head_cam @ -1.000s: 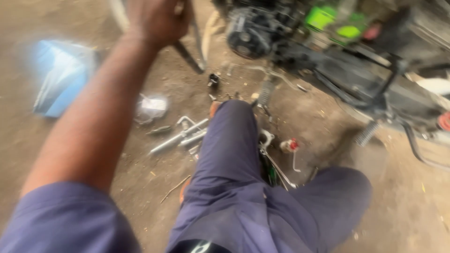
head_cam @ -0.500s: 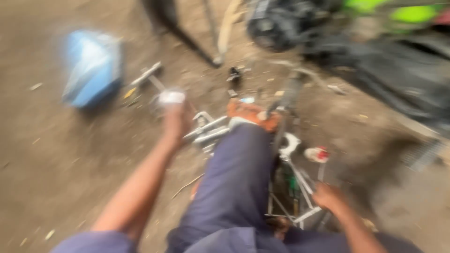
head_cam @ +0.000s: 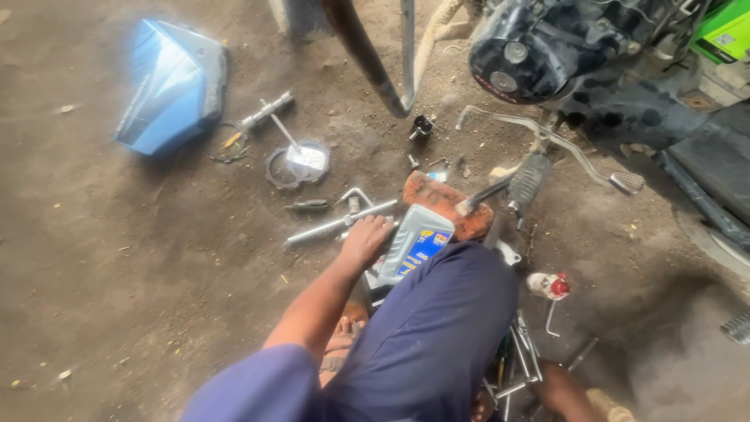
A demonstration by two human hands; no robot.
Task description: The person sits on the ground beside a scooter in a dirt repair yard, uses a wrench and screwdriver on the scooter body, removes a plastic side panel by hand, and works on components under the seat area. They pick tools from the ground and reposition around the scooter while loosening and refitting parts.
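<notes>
My left hand (head_cam: 364, 239) reaches down past my knee in blue trousers (head_cam: 437, 328) and grips the left side of a grey plastic oil bottle with a blue and yellow label (head_cam: 414, 244). The bottle lies tilted on the dirt ground, against a reddish brick (head_cam: 442, 202). A long steel socket wrench (head_cam: 332, 225) lies just left of my fingers. My right hand (head_cam: 556, 389) is low at the bottom right among several metal tools (head_cam: 517, 367). It is dark and partly cut off, so its fingers do not show.
A motorcycle engine (head_cam: 547, 47) with a brake pedal (head_cam: 625, 182) and foot peg (head_cam: 528, 180) stands at the top right. A blue body panel (head_cam: 168, 82), a round ring with a metal part (head_cam: 298, 162) and a small red-capped bottle (head_cam: 550, 285) lie on the ground.
My left hand has come down from above and across to the grey bottle. The view has steadied and shifted, and the bottle now shows by my knee.
</notes>
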